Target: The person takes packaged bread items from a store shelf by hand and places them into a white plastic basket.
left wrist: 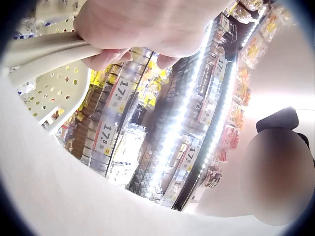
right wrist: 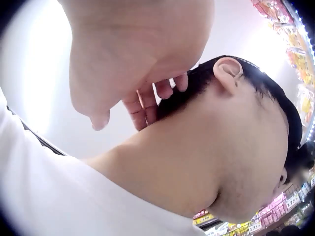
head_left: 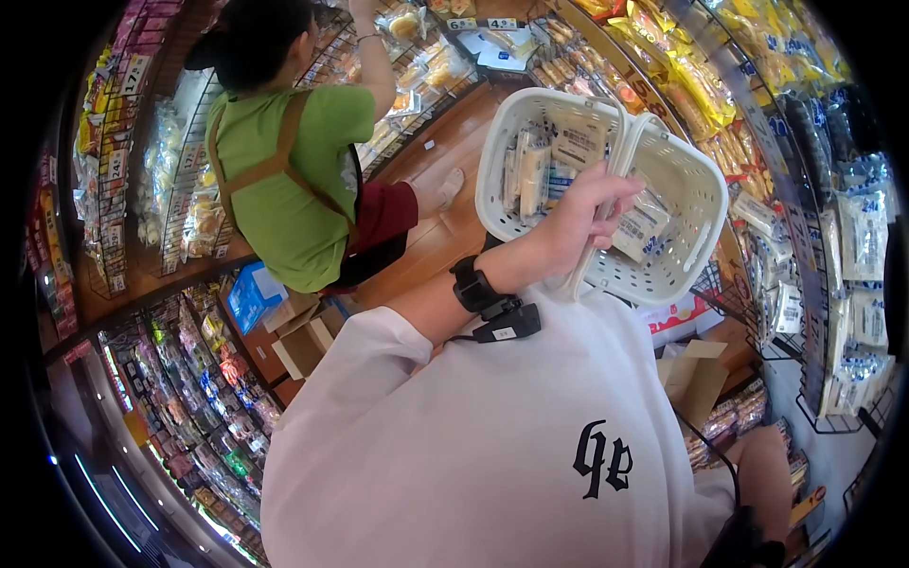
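A white perforated shopping basket (head_left: 712, 204) hangs in front of the body in the head view. My left hand (head_left: 592, 204) grips its handles (head_left: 620, 142), fingers curled round them above the basket's middle. Several clear-wrapped packs lie inside, among them a pale long pack (head_left: 533, 170) and a white-labelled pack (head_left: 644, 225). The left wrist view shows the same hand (left wrist: 147, 24) on the pale handles (left wrist: 47, 51), with the basket wall below. In the right wrist view my right hand (right wrist: 138, 54) is raised to the back of the neck (right wrist: 172, 132), holding nothing, its fingers extended against it.
A person in a green shirt (head_left: 294, 161) is low at the left, one arm raised toward shelves of packaged bread (head_left: 436, 71). Racks of wrapped snacks (head_left: 862, 237) stand close on the right. Opened cardboard boxes (head_left: 308, 336) lie on the left, another box (head_left: 696, 379) beneath the basket.
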Demonstrator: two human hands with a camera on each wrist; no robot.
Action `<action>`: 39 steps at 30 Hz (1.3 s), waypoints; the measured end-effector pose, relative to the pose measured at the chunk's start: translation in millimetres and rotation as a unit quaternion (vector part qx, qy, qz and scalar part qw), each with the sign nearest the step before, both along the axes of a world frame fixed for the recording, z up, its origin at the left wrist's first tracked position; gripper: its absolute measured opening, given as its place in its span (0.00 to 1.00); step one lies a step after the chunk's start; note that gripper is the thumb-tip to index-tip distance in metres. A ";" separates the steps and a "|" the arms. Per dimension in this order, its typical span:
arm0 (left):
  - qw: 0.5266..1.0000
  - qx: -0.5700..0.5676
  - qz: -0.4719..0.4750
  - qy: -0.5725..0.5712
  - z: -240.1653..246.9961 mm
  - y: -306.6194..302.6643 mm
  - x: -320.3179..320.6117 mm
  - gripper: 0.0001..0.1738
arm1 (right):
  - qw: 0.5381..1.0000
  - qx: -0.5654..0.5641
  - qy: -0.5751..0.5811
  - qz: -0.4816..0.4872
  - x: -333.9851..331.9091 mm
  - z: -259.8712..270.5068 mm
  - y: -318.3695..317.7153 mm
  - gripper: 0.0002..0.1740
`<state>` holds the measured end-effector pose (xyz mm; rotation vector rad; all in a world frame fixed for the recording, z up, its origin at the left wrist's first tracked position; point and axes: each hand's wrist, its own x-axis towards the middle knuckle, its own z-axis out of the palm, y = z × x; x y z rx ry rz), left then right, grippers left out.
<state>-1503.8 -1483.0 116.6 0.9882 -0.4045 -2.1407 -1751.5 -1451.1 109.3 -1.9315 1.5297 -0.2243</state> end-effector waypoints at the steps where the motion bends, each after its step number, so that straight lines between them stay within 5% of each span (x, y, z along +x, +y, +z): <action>1: 1.000 0.001 -0.001 0.002 -1.3 1.2 -1.3 0.10 | 1.000 -0.003 0.001 0.001 -0.6 1.9 0.0 0.19; 10: 1.000 0.001 0.004 -0.005 -5.5 2.4 0.9 0.09 | 0.976 -0.076 -0.190 0.078 -16.6 173.1 25.4 0.22; 13: 1.000 -0.002 0.003 -0.004 -3.8 2.9 1.4 0.09 | 0.952 -0.049 -0.287 0.096 -12.8 192.3 17.3 0.24; 15: 1.000 -0.001 0.005 -0.015 -2.0 4.1 0.4 0.09 | 0.951 0.030 -0.301 0.066 4.6 156.5 -2.7 0.25; 17: 1.000 0.001 0.003 -0.025 2.0 5.9 -2.3 0.09 | 0.949 0.132 -0.284 0.030 25.9 64.9 -37.2 0.28; 18: 1.000 -0.002 -0.004 -0.025 3.6 7.6 -4.2 0.09 | 0.990 0.072 -0.114 0.044 29.6 16.7 -46.9 0.36; 20: 1.000 -0.011 -0.014 -0.026 5.1 9.8 -6.3 0.09 | 0.972 0.197 0.125 0.036 35.3 -50.4 -74.1 0.46; 21: 0.999 -0.021 -0.025 -0.022 6.8 10.5 -5.0 0.10 | 0.965 0.192 0.174 0.042 38.6 -92.1 -87.2 0.52; 23: 0.999 -0.026 -0.031 -0.017 8.0 11.5 -0.5 0.10 | 0.970 -0.029 0.222 0.095 33.9 -140.5 -86.1 0.49; 26: 1.000 -0.017 -0.022 -0.013 4.8 13.7 2.6 0.10 | 0.948 0.276 0.133 0.088 44.0 -106.5 -101.7 0.49; 31: 1.000 -0.004 0.016 -0.010 1.3 10.9 4.2 0.10 | 0.955 0.182 0.129 0.195 63.0 -104.2 -82.3 0.42; 39: 1.000 0.019 0.014 -0.010 -4.2 4.1 -2.2 0.10 | 0.967 0.158 0.095 0.174 75.2 -138.4 -50.2 0.31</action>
